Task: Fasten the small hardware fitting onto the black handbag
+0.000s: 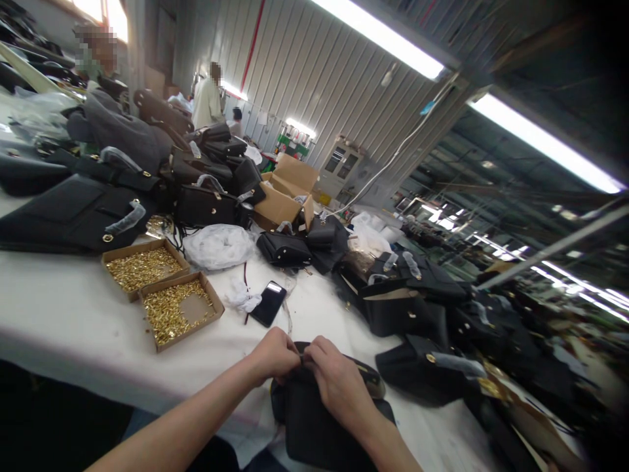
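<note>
At the table's near edge, my left hand (pixel 275 357) and right hand (pixel 334 380) pinch the top rim of a soft, light-looking black bag (pixel 319 426), beside 2 trays of brass fittings (pixel 164 288).

bag (pixel 319 419): matt black leather | studs (pixel 142 267): shiny gold metal | trays (pixel 184 331): cardboard

fingertips hidden against black bag (pixel 319 419), bag's lower edge cut off

Two shallow cardboard trays (pixel 145 267) (pixel 181 310) of gold hardware side by side on white desk (pixel 59 308). Black phone (pixel 268 303) lies right of trays. Clear plastic bag (pixel 219 246) behind phone. Open cardboard box (pixel 284 193) further back. Black handbags (pixel 206 204) piled along desk.
</note>
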Demonstrator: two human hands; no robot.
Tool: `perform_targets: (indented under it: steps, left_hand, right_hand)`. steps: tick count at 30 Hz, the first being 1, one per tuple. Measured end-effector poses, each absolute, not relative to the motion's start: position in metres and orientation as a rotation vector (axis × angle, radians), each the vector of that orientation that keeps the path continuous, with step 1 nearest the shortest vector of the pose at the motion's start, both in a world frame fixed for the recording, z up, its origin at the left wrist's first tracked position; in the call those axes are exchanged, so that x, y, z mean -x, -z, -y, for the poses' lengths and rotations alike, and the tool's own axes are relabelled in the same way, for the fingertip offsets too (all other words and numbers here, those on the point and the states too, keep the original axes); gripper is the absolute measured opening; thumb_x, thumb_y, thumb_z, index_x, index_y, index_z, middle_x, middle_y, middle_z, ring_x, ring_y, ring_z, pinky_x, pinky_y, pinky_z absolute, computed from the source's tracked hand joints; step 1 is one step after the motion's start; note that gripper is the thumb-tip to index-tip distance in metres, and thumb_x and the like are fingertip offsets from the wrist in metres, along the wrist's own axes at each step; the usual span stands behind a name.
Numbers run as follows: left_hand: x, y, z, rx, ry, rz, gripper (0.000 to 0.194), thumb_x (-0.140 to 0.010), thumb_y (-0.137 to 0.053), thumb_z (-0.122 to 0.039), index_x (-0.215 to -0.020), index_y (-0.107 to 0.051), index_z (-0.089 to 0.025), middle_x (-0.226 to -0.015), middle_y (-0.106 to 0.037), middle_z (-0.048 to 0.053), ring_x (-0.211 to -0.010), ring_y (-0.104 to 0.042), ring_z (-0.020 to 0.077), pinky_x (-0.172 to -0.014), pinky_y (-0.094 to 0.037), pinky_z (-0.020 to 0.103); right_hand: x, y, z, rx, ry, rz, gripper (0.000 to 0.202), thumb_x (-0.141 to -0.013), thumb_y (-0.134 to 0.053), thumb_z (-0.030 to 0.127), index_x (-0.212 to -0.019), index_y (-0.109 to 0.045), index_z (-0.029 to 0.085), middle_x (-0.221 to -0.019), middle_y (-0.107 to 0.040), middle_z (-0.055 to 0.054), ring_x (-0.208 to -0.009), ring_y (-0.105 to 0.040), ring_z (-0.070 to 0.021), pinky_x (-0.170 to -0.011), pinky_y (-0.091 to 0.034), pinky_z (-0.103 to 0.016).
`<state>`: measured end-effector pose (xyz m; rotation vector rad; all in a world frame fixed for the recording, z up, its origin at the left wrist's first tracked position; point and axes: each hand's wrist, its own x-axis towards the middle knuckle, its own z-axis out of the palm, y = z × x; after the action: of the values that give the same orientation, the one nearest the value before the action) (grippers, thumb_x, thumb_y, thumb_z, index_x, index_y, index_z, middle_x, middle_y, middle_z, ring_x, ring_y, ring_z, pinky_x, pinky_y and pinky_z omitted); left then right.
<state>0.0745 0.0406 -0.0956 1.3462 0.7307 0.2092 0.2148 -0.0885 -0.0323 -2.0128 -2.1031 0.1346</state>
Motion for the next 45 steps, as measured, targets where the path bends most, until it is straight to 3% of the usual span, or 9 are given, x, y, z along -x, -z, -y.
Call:
perform_targets:
  steps: [5,10,17,20,29,34,45]
  left_hand:
    - [-0.073,0.094,-0.038,-1.346,-0.199,-0.710,0.023,-0.057,-0.062,-0.015,-0.071,-0.080,-0.012,-0.050,-0.062,0.003,-0.049,-0.061,0.0200,-0.044,-0.051,0.027]
    - [-0.073,0.098,-0.037,-1.376,-0.224,-0.692,0.026,-0.059,-0.062,-0.017,-0.073,-0.083,-0.011,-0.050,-0.060,0.002,-0.047,-0.058,0.0190,-0.044,-0.051,0.028]
    - [-0.064,0.103,-0.033,-1.466,-0.323,-0.617,0.014,-0.064,-0.066,-0.019,-0.067,-0.078,-0.012,-0.051,-0.053,-0.002,-0.046,-0.047,0.0117,-0.041,-0.029,0.023]
    - [-0.061,0.101,-0.033,-1.525,-0.348,-0.607,0.012,-0.063,-0.068,-0.018,-0.065,-0.078,-0.011,-0.052,-0.050,-0.003,-0.050,-0.042,0.0103,-0.044,-0.025,0.023]
    - [-0.061,0.102,-0.033,-1.649,-0.347,-0.646,0.017,-0.064,-0.070,-0.013,-0.074,-0.083,-0.011,-0.054,-0.056,-0.001,-0.058,-0.051,0.0147,-0.053,-0.030,0.027]
    - [-0.058,0.099,-0.032,-1.669,-0.319,-0.664,0.016,-0.065,-0.077,-0.019,-0.078,-0.086,-0.013,-0.057,-0.059,-0.001,-0.062,-0.054,0.0166,-0.058,-0.035,0.027]
    - [-0.050,0.083,-0.026,-1.638,-0.296,-0.680,0.022,-0.068,-0.069,-0.010,-0.082,-0.086,-0.011,-0.063,-0.064,0.003,-0.063,-0.056,0.0173,-0.052,-0.035,0.026]
  right_hand:
    - [-0.214,0.023,0.091,1.877,-0.384,2.038,0.022,-0.103,-0.051,0.005,-0.098,-0.060,0.025,-0.110,-0.061,-0.005,-0.103,-0.060,-0.0242,-0.090,-0.050,-0.038]
    - [-0.216,0.026,0.091,1.855,-0.405,2.062,0.022,-0.104,-0.051,0.006,-0.101,-0.062,0.025,-0.113,-0.061,-0.006,-0.105,-0.060,-0.0250,-0.091,-0.051,-0.039]
    - [-0.218,0.048,0.095,1.801,-0.313,2.075,0.022,-0.107,-0.047,0.009,-0.105,-0.062,0.025,-0.117,-0.063,-0.009,-0.107,-0.061,-0.0273,-0.093,-0.052,-0.042]
    - [-0.216,0.050,0.096,1.769,-0.288,2.068,0.022,-0.109,-0.044,0.012,-0.106,-0.062,0.025,-0.117,-0.063,-0.010,-0.108,-0.061,-0.0275,-0.092,-0.052,-0.042]
    - [-0.219,0.058,0.098,1.745,-0.262,2.076,0.020,-0.111,-0.044,0.015,-0.108,-0.063,0.024,-0.117,-0.064,-0.010,-0.109,-0.061,-0.0277,-0.093,-0.052,-0.043]
    - [-0.220,0.061,0.100,1.760,-0.265,2.046,0.017,-0.112,-0.045,0.019,-0.107,-0.060,0.024,-0.117,-0.064,-0.010,-0.111,-0.061,-0.0279,-0.095,-0.051,-0.043]
    - [-0.212,0.054,0.105,1.830,-0.273,1.950,0.018,-0.111,-0.049,0.022,-0.121,-0.063,0.027,-0.122,-0.068,-0.010,-0.117,-0.064,-0.0299,-0.101,-0.053,-0.045]
